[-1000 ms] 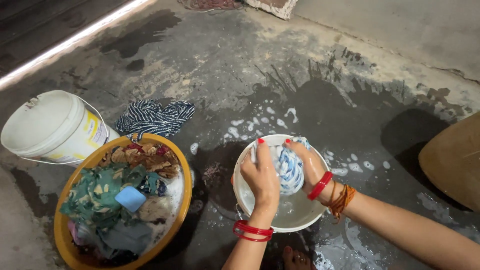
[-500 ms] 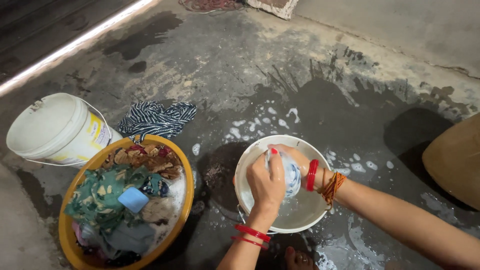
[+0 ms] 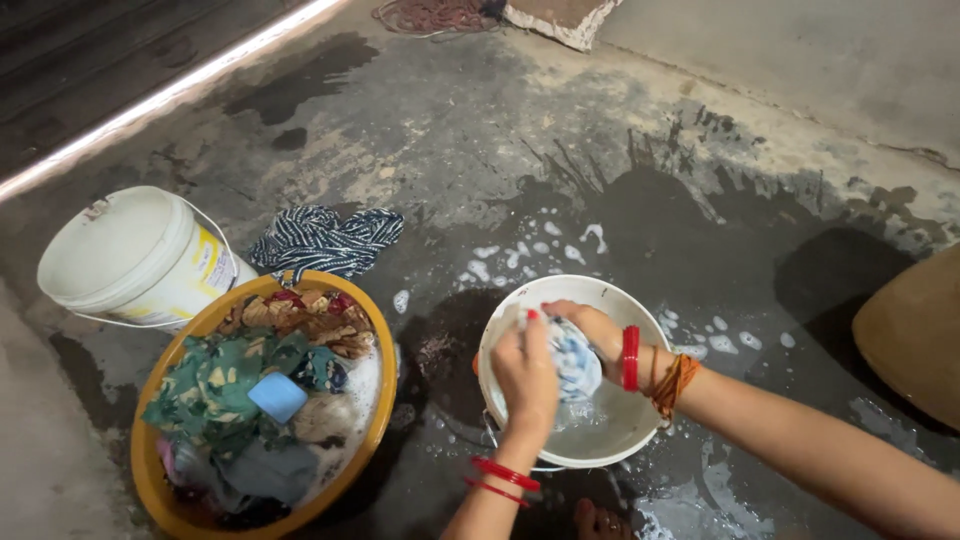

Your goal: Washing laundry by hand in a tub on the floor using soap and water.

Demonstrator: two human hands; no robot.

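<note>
Since the earlier frame the two hands have drawn closer together and sunk a little lower into the white bucket (image 3: pixel 600 300), and the cloth between them is bunched tighter. The left hand (image 3: pixel 527 375) is clenched over the near side of the wet white-and-blue cloth (image 3: pixel 574 362), and the right hand (image 3: pixel 598 332) wraps it from the far side, so both grips are shut around the one wad, which sits just above the soapy water in the bucket. Most of the cloth is covered by fingers; only a patterned bulge shows between the hands, and its full shape cannot be made out. The bucket stands on the wet concrete floor (image 3: pixel 480 150) near the bottom edge of the view, with foam specks around it. To its left, well apart, a yellow tub (image 3: pixel 372 330) holds heaped clothes and a blue soap bar (image 3: pixel 277 396). Beyond the tub lies a striped cloth (image 3: pixel 325 240), and a white lidded pail (image 3: pixel 135 255) stands beside it. A brown object (image 3: pixel 915 335) is cut off at the right edge, and toes at the bottom edge are barely visible.
</note>
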